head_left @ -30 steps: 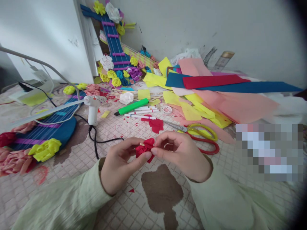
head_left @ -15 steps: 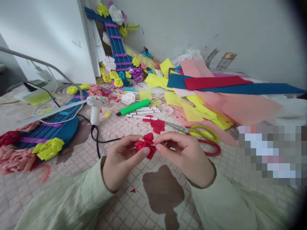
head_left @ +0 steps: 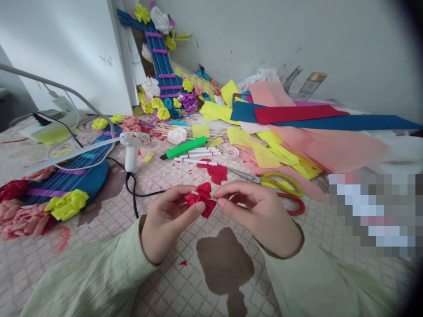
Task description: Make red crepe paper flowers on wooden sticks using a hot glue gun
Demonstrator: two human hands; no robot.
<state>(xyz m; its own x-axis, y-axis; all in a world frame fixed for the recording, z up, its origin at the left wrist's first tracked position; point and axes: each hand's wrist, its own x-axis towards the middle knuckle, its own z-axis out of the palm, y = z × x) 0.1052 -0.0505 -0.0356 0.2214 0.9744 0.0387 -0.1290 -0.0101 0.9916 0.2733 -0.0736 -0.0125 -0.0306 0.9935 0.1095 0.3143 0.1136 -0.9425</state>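
Observation:
A small red paper flower [head_left: 204, 203] is pinched between the thumb and fingers of my left hand [head_left: 172, 220]. A thin pale stick [head_left: 213, 198] runs across the flower and comes out on its right side. My right hand [head_left: 251, 213] grips the right end of this stick between thumb and forefinger, just clear of the red petals. Behind my hands lie red paper scraps [head_left: 218, 174] and scissors [head_left: 280, 181] with yellow and red handles. My left fingertips are partly hidden behind the flower.
A white glue gun [head_left: 131, 152] stands at left, its black cord trailing toward my left hand. Paper-flower-covered blue guitar shapes [head_left: 92, 169] lie at left and lean at the back. A green marker [head_left: 186, 147], white pens and coloured paper sheets [head_left: 317, 121] lie farther back.
My right hand has shifted slightly right, away from the flower, and a bit more of the stick shows. My left hand stays in place with the flower.

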